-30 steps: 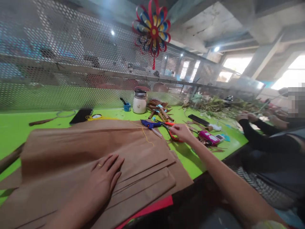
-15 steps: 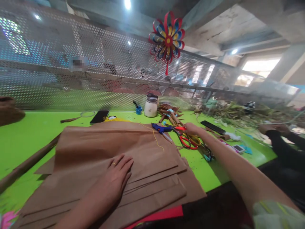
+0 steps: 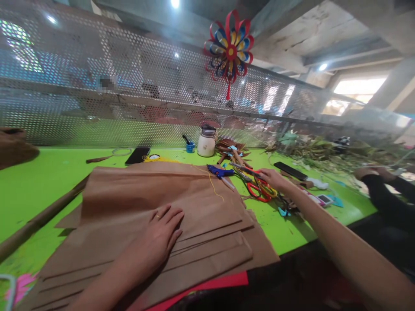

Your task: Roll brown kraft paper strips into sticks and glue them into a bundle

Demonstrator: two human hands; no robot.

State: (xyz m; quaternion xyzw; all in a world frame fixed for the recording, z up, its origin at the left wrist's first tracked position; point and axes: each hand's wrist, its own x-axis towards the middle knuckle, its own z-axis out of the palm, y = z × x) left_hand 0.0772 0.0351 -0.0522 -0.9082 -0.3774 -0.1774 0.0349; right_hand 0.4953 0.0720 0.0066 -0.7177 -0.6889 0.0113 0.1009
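Note:
My left hand (image 3: pixel 164 229) lies flat on a stack of folded brown paper (image 3: pixel 207 207), fingers stretched out, a ring on one of them. Off to the right, my right hand (image 3: pixel 271 178) is closed on the red handle of a pair of scissors (image 3: pixel 244 168), whose blades point left. Just beside those blades, a blue glue gun (image 3: pixel 221 172) rests at the paper's far right corner. Under my right hand sits another pair of scissors with orange-red handles (image 3: pixel 257 192), among yellow handles and small scraps. A thin yellow string (image 3: pixel 212 185) trails over the paper.
On the green table (image 3: pixel 65 172) are a black phone (image 3: pixel 138 156), a white jar (image 3: pixel 206 142), a blue paint pot (image 3: pixel 189 147) and a dark flat device (image 3: pixel 290 171). A brown paper roll (image 3: pixel 42 218) lies left. Dried husks (image 3: pixel 317 151) and another person's sleeve (image 3: pixel 379 194) are at right.
My right hand has drawn slightly right and toward me, lifting the red-handled scissors so their blades show beside the glue gun. My left hand stays on the paper; the view has shifted a little.

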